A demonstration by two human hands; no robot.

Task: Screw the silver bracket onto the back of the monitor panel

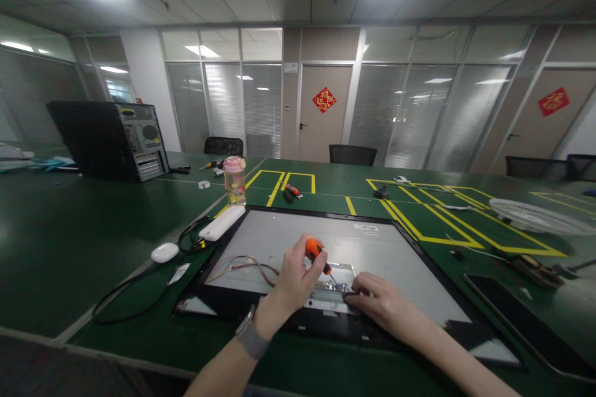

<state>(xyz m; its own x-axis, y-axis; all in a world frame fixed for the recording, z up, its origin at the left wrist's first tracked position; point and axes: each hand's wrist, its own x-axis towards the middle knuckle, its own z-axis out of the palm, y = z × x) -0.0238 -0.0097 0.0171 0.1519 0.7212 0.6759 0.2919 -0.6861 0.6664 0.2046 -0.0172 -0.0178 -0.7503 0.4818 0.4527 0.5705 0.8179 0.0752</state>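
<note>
A large flat panel (391,248) with a grey metal back and black frame lies on the green table. My left hand (298,273), with a watch on its wrist, is closed around an orange and black screwdriver (315,250). The screwdriver's thin shaft points down at a small board (338,287) near the panel's front edge. My right hand (375,299) rests at the right end of that board, its fingers bent together; whatever they pinch is too small to make out. Thin coloured wires (254,265) run across the panel's left part.
Left of the panel are a white bar-shaped case (222,223), a white oval object (164,252) and black cables (123,288). Behind stand a pink-lidded bottle (234,181) and a computer tower (109,139). A dark flat slab (526,322) lies at the right.
</note>
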